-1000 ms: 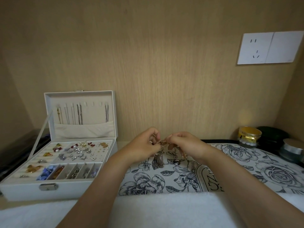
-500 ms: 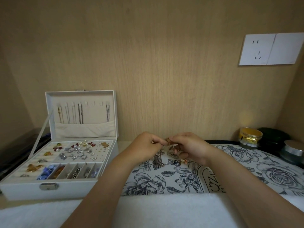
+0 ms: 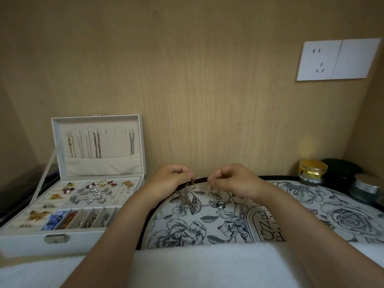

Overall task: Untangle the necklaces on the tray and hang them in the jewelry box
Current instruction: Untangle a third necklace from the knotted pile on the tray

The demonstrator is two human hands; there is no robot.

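Both hands have drawn apart, left hand and right hand each pinching chain between curled fingertips. Tangled necklaces hang from them onto the floral tray.

At frame centre the necklaces are too fine and tangled to count. Curled fingers of the left hand and right hand hide their pinch points. A white cloth covers the lower edge of the tray.
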